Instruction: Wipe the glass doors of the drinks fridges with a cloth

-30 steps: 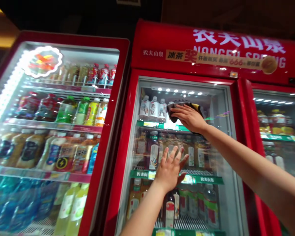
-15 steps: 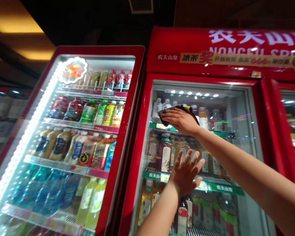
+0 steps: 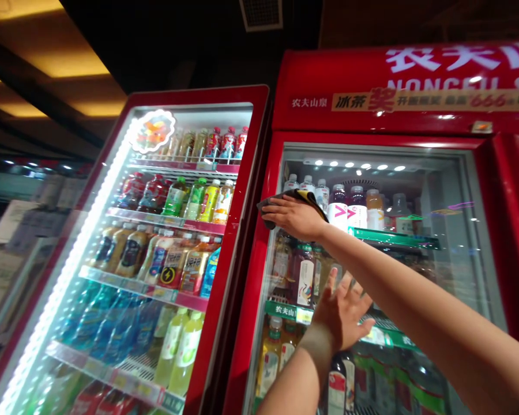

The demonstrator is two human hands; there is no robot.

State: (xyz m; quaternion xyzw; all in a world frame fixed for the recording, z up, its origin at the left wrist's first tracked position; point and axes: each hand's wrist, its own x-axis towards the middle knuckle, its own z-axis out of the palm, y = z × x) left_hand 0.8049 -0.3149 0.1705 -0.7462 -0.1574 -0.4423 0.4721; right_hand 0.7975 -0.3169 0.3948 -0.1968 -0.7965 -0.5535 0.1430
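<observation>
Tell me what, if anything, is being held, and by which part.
A dark-and-yellow cloth, held flat under the right hand, apparently around its middle, edges showing beyond it. The left hand is spread open, nothing visible in it.

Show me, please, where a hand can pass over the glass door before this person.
The glass door looks free at upper right, between the right forearm, the right-hand red frame and the top edge. It is crowded at left: the right hand has the dark cloth there, the left hand spread lower.
</observation>
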